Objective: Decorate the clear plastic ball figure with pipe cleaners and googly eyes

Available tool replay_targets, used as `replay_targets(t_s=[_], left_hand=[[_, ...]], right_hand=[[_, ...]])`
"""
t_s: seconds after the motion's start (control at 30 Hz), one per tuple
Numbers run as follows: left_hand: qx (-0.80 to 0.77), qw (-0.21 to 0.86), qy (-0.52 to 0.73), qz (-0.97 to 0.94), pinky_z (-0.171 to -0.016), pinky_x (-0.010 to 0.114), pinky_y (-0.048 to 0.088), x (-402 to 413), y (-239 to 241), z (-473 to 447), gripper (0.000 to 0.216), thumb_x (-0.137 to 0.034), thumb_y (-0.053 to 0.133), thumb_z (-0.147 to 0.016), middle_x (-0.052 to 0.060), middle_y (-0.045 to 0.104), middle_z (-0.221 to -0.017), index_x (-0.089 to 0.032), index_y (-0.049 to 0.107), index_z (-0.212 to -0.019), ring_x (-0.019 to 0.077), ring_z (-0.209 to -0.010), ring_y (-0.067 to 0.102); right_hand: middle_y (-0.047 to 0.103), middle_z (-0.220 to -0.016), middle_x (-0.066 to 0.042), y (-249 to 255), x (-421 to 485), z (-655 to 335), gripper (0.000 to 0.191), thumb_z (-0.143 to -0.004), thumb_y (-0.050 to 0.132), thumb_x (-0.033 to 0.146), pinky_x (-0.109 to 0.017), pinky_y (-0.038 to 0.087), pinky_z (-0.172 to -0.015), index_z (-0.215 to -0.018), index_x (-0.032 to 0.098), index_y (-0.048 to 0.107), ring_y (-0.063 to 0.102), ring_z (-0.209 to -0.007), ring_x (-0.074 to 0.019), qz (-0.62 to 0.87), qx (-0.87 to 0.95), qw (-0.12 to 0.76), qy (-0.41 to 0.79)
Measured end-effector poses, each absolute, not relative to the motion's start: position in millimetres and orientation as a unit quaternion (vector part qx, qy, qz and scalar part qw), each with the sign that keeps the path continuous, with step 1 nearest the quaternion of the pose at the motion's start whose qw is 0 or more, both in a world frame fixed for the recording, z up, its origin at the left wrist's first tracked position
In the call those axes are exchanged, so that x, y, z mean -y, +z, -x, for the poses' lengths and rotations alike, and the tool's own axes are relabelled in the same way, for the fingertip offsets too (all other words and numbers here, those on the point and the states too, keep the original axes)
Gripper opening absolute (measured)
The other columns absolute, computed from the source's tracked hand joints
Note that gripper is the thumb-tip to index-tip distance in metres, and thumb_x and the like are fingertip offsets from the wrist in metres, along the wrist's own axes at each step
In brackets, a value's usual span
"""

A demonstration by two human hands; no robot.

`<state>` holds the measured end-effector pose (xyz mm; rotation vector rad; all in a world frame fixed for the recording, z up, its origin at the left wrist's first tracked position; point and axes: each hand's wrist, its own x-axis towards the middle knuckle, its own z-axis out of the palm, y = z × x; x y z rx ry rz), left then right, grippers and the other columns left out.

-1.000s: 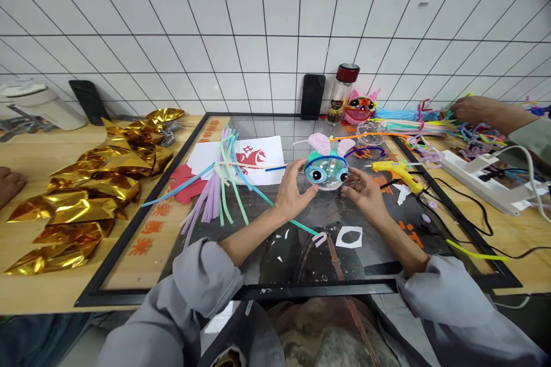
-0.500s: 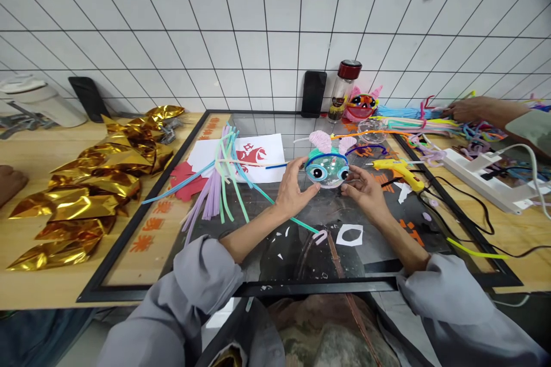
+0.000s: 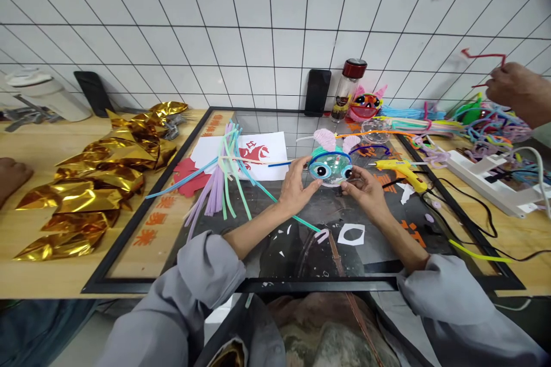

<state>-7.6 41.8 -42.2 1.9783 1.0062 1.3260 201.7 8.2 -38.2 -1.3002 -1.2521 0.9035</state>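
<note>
Between my two hands is a clear plastic ball [image 3: 334, 163] made up as an animal head. It has large blue-rimmed eyes, a dark blue band over them and two pink fuzzy ears on top. My left hand [image 3: 297, 188] grips its left side, thumb at the lower edge. Fingers of my right hand [image 3: 365, 188] pinch its lower right side by the eye. A purple pipe cleaner [image 3: 370, 149] lies just behind my right hand. Left of my left hand, a bundle of pipe cleaners [image 3: 221, 175] rests on a white sheet with a red print [image 3: 271, 155].
A yellow glue gun [image 3: 402, 173] and white power strip [image 3: 491, 180] with black cables lie right. Behind stand a bottle [image 3: 346, 92], a phone [image 3: 317, 93] and a pink animal head [image 3: 365, 104]. Gold foil [image 3: 92, 178] lies left. Another person's hand [image 3: 516, 89] holds a red pipe cleaner.
The other person's hand at the right has risen from the pipe cleaner pile, lifting a red pipe cleaner. My hands keep hold of the ball, almost unmoved; the view has shifted slightly.
</note>
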Motion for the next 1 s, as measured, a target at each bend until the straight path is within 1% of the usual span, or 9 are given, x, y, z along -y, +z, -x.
replay_targets(t_s=[0.2,0.3,0.43,0.53,0.73,0.9,1.0], left_hand=[[-0.376,0.270,0.492,-0.738,-0.105,0.046,0.045,-41.6,-42.9,8.4,0.057,-0.036,0.066,-0.085,0.015,0.054,-0.136,-0.021,0.044,-0.135,0.0282,-0.128,0.052],[-0.376,0.267,0.492,-0.738,-0.104,0.046,0.045,-40.9,-41.8,9.0,0.058,-0.037,0.067,-0.084,0.015,0.054,-0.136,-0.021,0.044,-0.135,0.0285,-0.128,0.052],[-0.376,0.270,0.490,-0.739,-0.105,0.047,0.044,-40.2,-39.9,9.2,0.060,-0.035,0.069,-0.082,0.015,0.054,-0.136,-0.021,0.044,-0.135,0.0286,-0.128,0.052],[-0.380,0.273,0.487,-0.737,-0.106,0.048,0.044,-40.1,-39.7,8.9,0.062,-0.032,0.070,-0.080,0.015,0.053,-0.137,-0.020,0.043,-0.135,0.0293,-0.129,0.051],[-0.382,0.277,0.487,-0.735,-0.107,0.049,0.044,-40.7,-40.6,8.3,0.066,-0.030,0.073,-0.076,0.015,0.053,-0.137,-0.021,0.044,-0.135,0.0304,-0.129,0.050],[-0.382,0.275,0.488,-0.735,-0.106,0.049,0.044,-40.6,-40.9,8.3,0.066,-0.031,0.073,-0.076,0.015,0.053,-0.137,-0.021,0.044,-0.134,0.0304,-0.129,0.050],[-0.385,0.275,0.488,-0.734,-0.106,0.049,0.044,-40.4,-40.7,8.1,0.066,-0.030,0.073,-0.075,0.015,0.053,-0.136,-0.020,0.043,-0.134,0.0300,-0.129,0.051]], right_hand=[[0.060,-0.097,-0.004,-41.1,-8.7,-203.7,0.067,-0.065,0.081,0.048,-0.035,0.058,-0.063,-0.122,0.025,0.056,0.064,-0.074,-0.0180,0.548,0.518,0.537,0.378],[0.060,-0.100,-0.005,-42.3,-7.8,-206.3,0.069,-0.065,0.081,0.047,-0.035,0.057,-0.064,-0.126,0.026,0.055,0.064,-0.074,-0.0181,0.555,0.516,0.542,0.363],[0.061,-0.097,-0.004,-41.5,-6.4,-208.3,0.070,-0.064,0.081,0.045,-0.036,0.058,-0.064,-0.125,0.025,0.055,0.063,-0.073,-0.0179,0.550,0.513,0.541,0.377],[0.060,-0.096,-0.004,-40.6,-6.0,-208.1,0.068,-0.062,0.082,0.043,-0.037,0.059,-0.064,-0.123,0.024,0.056,0.063,-0.072,-0.0173,0.549,0.508,0.541,0.385],[0.060,-0.098,-0.004,-40.6,-5.1,-208.7,0.064,-0.065,0.081,0.041,-0.037,0.060,-0.065,-0.123,0.025,0.056,0.063,-0.073,-0.0171,0.548,0.516,0.540,0.377],[0.061,-0.098,-0.004,-39.6,-4.3,-207.3,0.063,-0.065,0.080,0.041,-0.038,0.060,-0.066,-0.122,0.025,0.057,0.064,-0.072,-0.0173,0.547,0.513,0.538,0.384],[0.063,-0.096,-0.004,-38.6,-4.2,-205.6,0.058,-0.064,0.079,0.038,-0.038,0.059,-0.064,-0.116,0.022,0.060,0.064,-0.071,-0.0180,0.555,0.501,0.545,0.380]])
